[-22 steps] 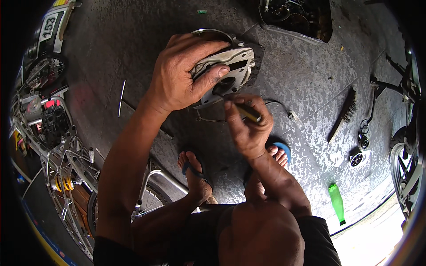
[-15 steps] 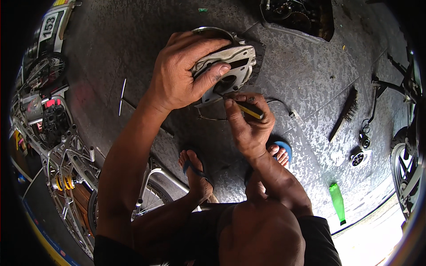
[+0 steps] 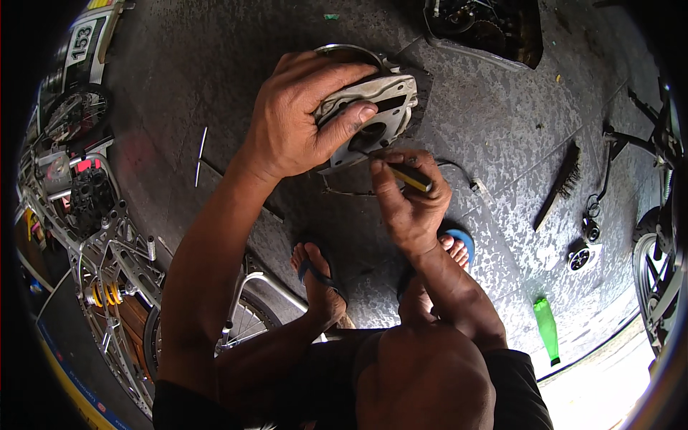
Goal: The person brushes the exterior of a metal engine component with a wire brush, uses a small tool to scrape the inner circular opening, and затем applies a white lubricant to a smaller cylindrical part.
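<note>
My left hand (image 3: pixel 294 118) is closed over a grey metal engine cylinder (image 3: pixel 398 87), its thumb lying on the flat face beside a dark round opening. A round metal rim shows at the cylinder's far end. Below and to the right, my right hand (image 3: pixel 412 208) pinches a slim tool with a yellow and black handle (image 3: pixel 410 178). The tool's thin dark tip reaches to the near edge of the cylinder's flat face, close to the opening. Its exact kind cannot be made out. Both hands are raised above the floor, in front of my sandalled feet.
A dark tray (image 3: pixel 481 44) with greasy parts stands at the far right. A brush (image 3: pixel 559 185), a round dial-like part (image 3: pixel 579 259) and a green tube-shaped thing (image 3: pixel 546 330) lie on the right floor. Left stands a silver frame (image 3: pixel 118 269) with a yellow spring; a thin rod (image 3: pixel 201 158) lies nearer.
The view has shifted very slightly. Both hands keep their grips, and the tool tip stays at the near edge of the cylinder's face.
</note>
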`<state>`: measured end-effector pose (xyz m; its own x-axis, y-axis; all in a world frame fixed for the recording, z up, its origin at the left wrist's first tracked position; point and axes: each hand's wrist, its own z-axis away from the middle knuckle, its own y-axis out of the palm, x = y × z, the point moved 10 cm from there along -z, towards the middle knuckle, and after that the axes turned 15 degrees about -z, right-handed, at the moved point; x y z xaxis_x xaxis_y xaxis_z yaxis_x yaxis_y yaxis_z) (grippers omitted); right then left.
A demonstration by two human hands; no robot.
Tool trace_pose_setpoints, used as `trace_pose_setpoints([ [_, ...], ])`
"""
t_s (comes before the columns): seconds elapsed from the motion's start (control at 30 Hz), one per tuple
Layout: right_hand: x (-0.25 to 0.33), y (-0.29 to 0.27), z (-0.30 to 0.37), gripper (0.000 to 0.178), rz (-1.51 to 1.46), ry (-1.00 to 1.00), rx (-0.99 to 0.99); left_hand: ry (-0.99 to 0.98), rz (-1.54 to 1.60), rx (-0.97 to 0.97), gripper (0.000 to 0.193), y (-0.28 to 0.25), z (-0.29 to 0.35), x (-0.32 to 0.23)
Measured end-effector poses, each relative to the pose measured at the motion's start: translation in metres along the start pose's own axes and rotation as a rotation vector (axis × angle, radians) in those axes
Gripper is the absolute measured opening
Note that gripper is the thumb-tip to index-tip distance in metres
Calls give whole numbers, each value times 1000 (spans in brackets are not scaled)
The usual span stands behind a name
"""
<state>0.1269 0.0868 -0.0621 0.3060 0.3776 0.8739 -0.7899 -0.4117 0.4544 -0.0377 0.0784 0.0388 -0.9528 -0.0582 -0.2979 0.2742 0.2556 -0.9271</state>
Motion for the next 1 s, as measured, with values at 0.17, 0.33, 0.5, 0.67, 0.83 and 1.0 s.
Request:
trace_pose_setpoints([
  [0.17, 7, -5, -9, 15, 94, -211, 47, 5, 1, 1, 40, 2, -8, -2],
  [0.33, 6, -2, -15, 15, 62, -137, 118, -4, 26, 8, 39, 5, -8, 3],
  [0.5, 19, 6, -19, 15, 145, -268, 198, 23, 25, -7, 37, 3, -11, -1],
  [0.67, 15, 3, -17, 16, 148, -258, 192, 1, 52, -1, 34, 5, -17, 4],
  [0.83, 22, 6, -26, 16, 160, -295, 201, -24, 53, 14, 35, 11, -19, 7],
  [1.0, 21, 6, -25, 16, 159, -288, 182, -3, 46, -34, 35, 8, -15, 6],
])
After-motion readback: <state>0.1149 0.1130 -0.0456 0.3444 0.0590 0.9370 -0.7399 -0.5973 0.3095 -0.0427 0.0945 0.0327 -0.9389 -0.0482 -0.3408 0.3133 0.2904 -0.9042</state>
